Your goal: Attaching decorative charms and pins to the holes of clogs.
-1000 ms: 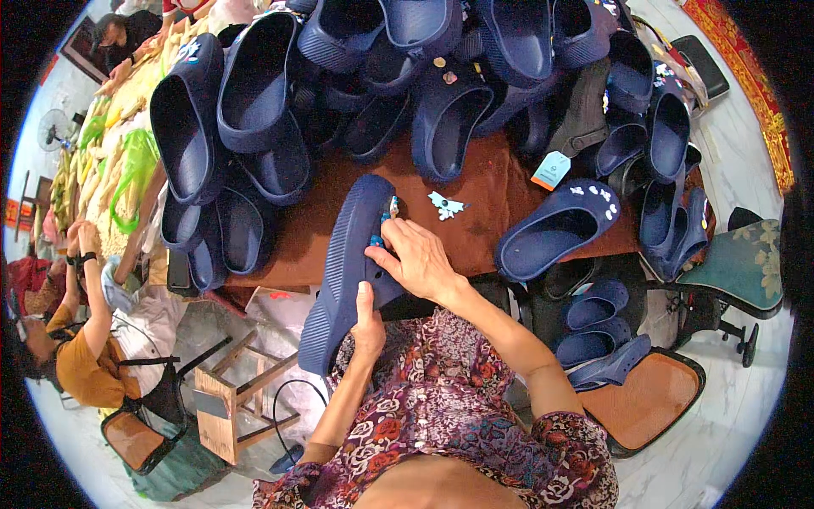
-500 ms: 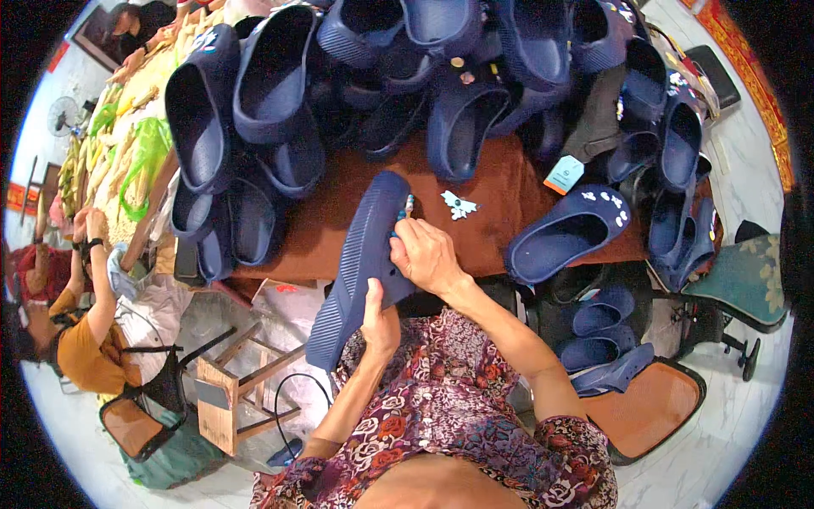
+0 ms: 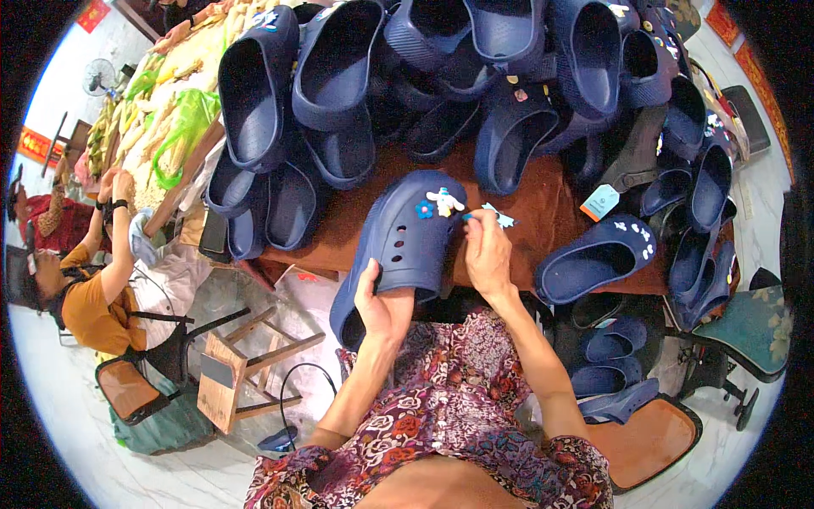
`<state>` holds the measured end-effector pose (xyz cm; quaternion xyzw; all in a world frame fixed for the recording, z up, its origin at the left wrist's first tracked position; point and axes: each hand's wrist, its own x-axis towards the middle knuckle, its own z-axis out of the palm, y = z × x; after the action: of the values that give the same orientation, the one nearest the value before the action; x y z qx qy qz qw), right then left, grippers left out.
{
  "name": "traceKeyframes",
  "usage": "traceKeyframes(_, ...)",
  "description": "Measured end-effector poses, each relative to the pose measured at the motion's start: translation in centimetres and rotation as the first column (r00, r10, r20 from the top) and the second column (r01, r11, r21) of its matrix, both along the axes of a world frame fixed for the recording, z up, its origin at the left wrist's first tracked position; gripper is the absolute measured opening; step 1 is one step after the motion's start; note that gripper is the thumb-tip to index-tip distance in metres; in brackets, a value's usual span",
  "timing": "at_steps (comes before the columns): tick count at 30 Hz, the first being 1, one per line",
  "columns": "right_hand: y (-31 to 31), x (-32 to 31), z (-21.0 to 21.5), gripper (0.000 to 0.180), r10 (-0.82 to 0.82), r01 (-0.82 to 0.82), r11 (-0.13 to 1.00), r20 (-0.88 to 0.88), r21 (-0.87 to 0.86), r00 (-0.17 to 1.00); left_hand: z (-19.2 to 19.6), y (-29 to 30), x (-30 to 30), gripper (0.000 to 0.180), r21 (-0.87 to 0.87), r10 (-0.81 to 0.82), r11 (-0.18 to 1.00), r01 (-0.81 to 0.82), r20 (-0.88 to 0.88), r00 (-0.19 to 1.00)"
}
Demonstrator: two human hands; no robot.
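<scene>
A navy clog [image 3: 415, 246] is in my left hand [image 3: 383, 318], tilted with its toe upward and its vented upper in sight. My thumb lies along its side; the other fingers reach into the opening. A white character charm [image 3: 444, 202] and a blue flower charm [image 3: 424, 209] sit on the toe, with several bare holes below them. Right of the toe, my right hand [image 3: 489, 259] is pinched closed, a small blue bit showing at the fingertips. Just behind those fingers, a pale blue charm [image 3: 504, 218] lies on the brown cloth, partly hidden.
Navy clogs [image 3: 339, 64] are piled along the table's [image 3: 398, 165] far side. Another charmed clog [image 3: 593, 259] lies at right beside a hang tag [image 3: 600, 202]. More clogs [image 3: 606, 373] are below, near an orange seat [image 3: 644, 445]. A wooden stool [image 3: 229, 382] and a seated person [image 3: 102, 297] are at left.
The clog has turned from showing its ridged sole to showing its upper and charms. My right hand has left the clog and moved right, to the pale charm. The view has shifted.
</scene>
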<state>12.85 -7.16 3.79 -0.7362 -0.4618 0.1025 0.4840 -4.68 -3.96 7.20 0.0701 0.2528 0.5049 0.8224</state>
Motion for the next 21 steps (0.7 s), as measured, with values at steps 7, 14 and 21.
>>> traceKeyframes(7,-1.2,2.4,-0.8,0.014,-0.030,0.050,0.996,0.249,-0.076,0.968,-1.2,0.5,-0.2,0.054,0.005,0.037,0.999,-0.037,-0.091,0.995)
traceKeyframes(14,-1.8,2.2,-0.4,0.019,0.047,-0.006,0.989,0.274,-0.149,0.961,-1.1,0.0,0.4,0.058,0.030,-0.003,1.000,0.006,-0.123,0.992)
traceKeyframes(21,-1.6,2.0,1.7,0.025,0.034,-0.004,0.991,0.227,-0.133,0.973,-1.9,-1.6,0.1,0.049,0.053,-0.014,0.998,0.025,-0.194,0.981)
